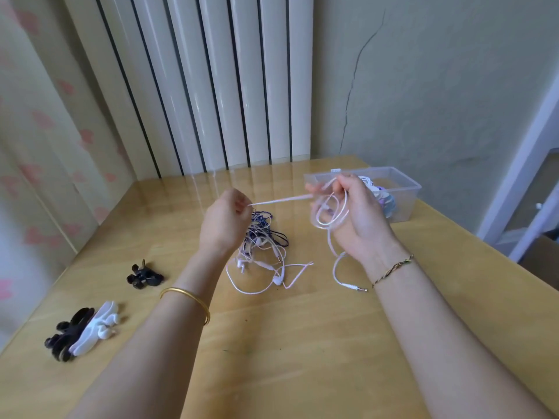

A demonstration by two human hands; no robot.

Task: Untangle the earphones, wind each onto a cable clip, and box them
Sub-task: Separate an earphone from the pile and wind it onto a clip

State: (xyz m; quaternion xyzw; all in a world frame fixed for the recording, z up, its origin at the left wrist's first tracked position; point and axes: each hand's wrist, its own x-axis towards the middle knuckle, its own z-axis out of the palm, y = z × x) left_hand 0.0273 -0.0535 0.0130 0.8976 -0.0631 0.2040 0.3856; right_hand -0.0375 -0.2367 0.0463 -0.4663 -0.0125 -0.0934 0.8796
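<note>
A pale pink earphone cable (281, 201) is stretched taut between my two hands above the table. My left hand (227, 220) pinches one end of it. My right hand (354, 213) grips several loops of the same cable, and its tail hangs down to a jack plug (357, 287) on the table. Under my hands lies a tangle of white and dark purple earphones (263, 246). Black cable clips (144, 276) sit at the left, with more black and white clips (81, 331) nearer me. A clear plastic box (402, 189) holding wound earphones stands behind my right hand.
The wooden table (272, 343) ends at a white ribbed radiator (211, 86) and a cracked wall at the back. A curtain with pink print hangs at the left. The table's right edge drops off toward a doorway.
</note>
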